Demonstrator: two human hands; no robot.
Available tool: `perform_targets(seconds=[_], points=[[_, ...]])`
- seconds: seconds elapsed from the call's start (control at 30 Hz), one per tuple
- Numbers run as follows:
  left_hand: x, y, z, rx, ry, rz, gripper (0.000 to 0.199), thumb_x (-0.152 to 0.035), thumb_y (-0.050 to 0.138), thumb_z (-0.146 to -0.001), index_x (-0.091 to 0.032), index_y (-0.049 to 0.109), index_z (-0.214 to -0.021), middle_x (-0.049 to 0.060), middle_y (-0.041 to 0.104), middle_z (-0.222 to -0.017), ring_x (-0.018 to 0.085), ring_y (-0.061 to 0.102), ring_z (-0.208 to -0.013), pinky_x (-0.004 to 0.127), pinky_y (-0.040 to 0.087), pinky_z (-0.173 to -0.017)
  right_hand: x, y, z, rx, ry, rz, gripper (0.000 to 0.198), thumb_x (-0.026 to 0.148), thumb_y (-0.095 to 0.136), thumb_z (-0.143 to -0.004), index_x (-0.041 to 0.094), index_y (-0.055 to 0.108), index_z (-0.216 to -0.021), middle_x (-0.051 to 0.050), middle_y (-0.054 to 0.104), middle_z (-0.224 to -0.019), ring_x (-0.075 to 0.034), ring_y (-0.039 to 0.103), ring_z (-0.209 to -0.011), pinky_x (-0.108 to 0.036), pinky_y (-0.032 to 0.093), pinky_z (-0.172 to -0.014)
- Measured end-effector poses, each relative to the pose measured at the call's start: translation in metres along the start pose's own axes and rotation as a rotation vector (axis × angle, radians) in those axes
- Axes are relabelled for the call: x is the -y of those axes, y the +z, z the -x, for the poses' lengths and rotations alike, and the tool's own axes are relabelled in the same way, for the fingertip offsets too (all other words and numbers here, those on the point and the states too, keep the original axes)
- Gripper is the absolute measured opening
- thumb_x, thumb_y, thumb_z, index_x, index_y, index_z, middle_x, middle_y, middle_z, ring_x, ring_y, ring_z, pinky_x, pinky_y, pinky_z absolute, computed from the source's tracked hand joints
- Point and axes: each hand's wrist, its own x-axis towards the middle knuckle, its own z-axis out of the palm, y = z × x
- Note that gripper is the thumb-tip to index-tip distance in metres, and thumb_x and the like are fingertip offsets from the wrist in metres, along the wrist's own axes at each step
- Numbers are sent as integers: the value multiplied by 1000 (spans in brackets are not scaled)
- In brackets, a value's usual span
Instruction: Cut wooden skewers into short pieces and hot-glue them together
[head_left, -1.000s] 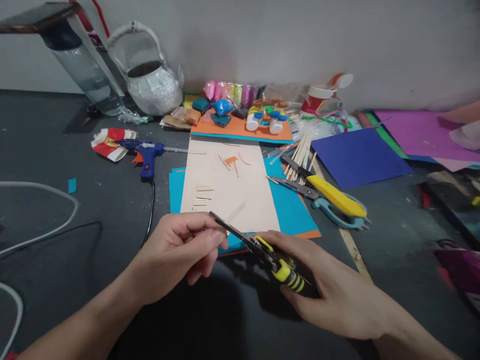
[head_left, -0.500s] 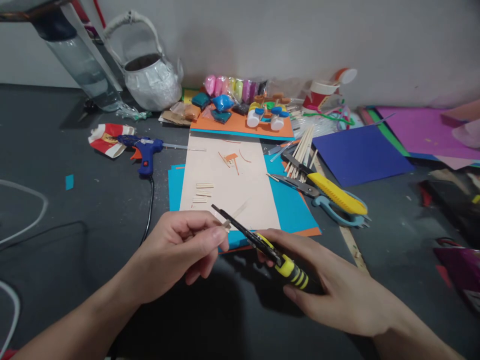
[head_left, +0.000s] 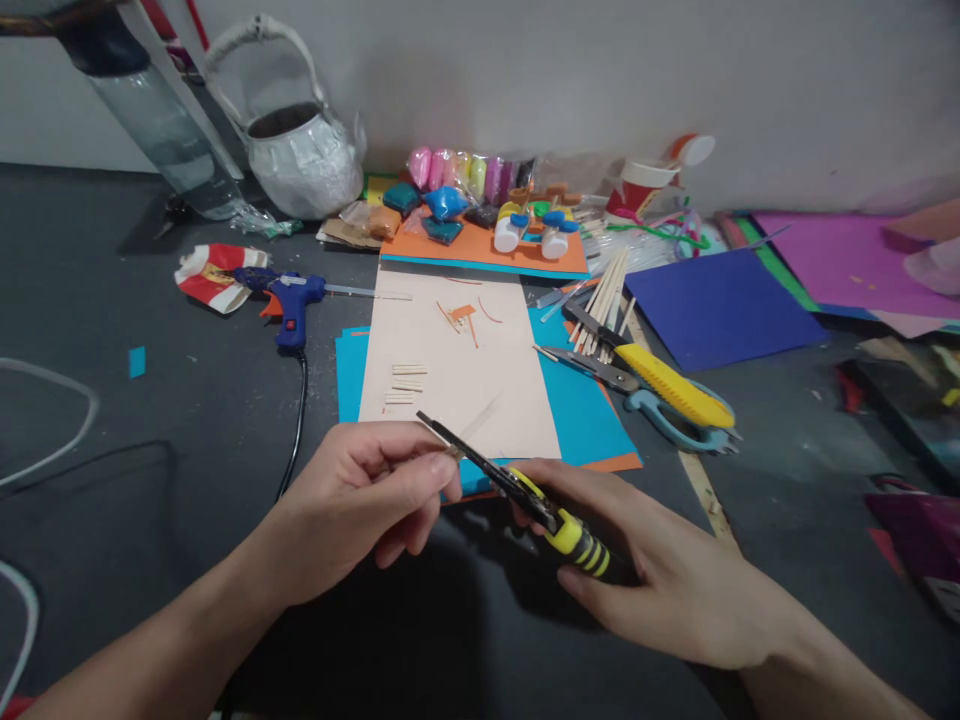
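Observation:
My left hand (head_left: 382,490) is closed, thumb and forefinger pinching a thin wooden stick (head_left: 454,453) of which only a short piece shows. A pale, blurred streak extends up and right from those fingertips. Wrapped in my right hand (head_left: 667,560) is a pair of scissors (head_left: 487,468) with dark blades and yellow-and-black handles. Their blades cross over the stick at my left fingertips; whether they touch it is unclear. Beyond the hands, several short cut sticks (head_left: 408,384) lie in small groups on a cream paper sheet (head_left: 480,385), near orange paper scraps (head_left: 463,315).
A blue glue gun (head_left: 294,305) lies left, its cord running toward me. On the right are a yellow utility knife (head_left: 671,385), grey-blue scissors (head_left: 675,425) and long wooden sticks (head_left: 604,300). Behind stand a white basket (head_left: 304,160), clay packs (head_left: 469,178) and a water bottle (head_left: 161,135).
The scissors and my right hand have shifted very slightly left and up. The left hand still pinches the stick in nearly the same place.

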Motion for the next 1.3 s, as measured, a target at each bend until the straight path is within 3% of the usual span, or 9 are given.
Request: perform_targets(seconds=[0.27, 0.43, 0.7, 0.87, 1.1, 1.3], points=[[1, 1, 0, -16, 8, -8, 23, -29, 56, -93, -18, 64, -74, -7, 56, -47, 1, 39, -36, 10, 25, -36, 4, 0, -1, -35, 7, 19, 63, 13, 57, -69, 22, 58, -132, -8, 71, -124, -25, 69, -108, -31, 57, -90], [-1, 7, 1, -97, 55, -92, 22, -25, 58, -91, -18, 63, -71, -7, 57, -49, 2, 44, -37, 11, 30, -37, 5, 1, -1, -35, -13, 22, 66, 10, 56, -69, 25, 58, -132, -5, 72, -122, -24, 70, -106, -29, 58, -84], [-1, 8, 0, -181, 138, -199, 28, -25, 61, -88, -17, 62, -62, -5, 59, -47, 3, 48, -36, 14, 34, -37, -4, 1, 5, -57, 17, 71, 65, 14, 57, -70, 25, 56, -134, -6, 72, -122, -25, 71, -105, -34, 58, -90], [0, 6, -2, -174, 180, -193, 27, -24, 62, -87, -18, 62, -61, -5, 61, -48, 4, 50, -36, 14, 36, -36, -4, 0, 5, -44, -4, 65, 65, 13, 57, -70, 27, 57, -134, -5, 72, -121, -23, 71, -104, -31, 58, -89], [-1, 7, 0, -189, 226, -351, 26, -20, 57, -90, -18, 63, -65, -4, 61, -51, 5, 52, -39, 14, 36, -38, -1, 1, 6, -55, 26, 69, 67, 14, 58, -69, 28, 56, -135, -5, 71, -123, -25, 70, -106, -32, 57, -90], [-2, 6, 3, -175, 284, -430, 31, -22, 53, -93, -18, 58, -63, -5, 57, -51, 4, 52, -40, 13, 37, -40, 6, 1, 2, -47, 1, 55, 60, 12, 55, -69, 28, 58, -127, -4, 73, -119, -23, 71, -103, -26, 59, -82]])
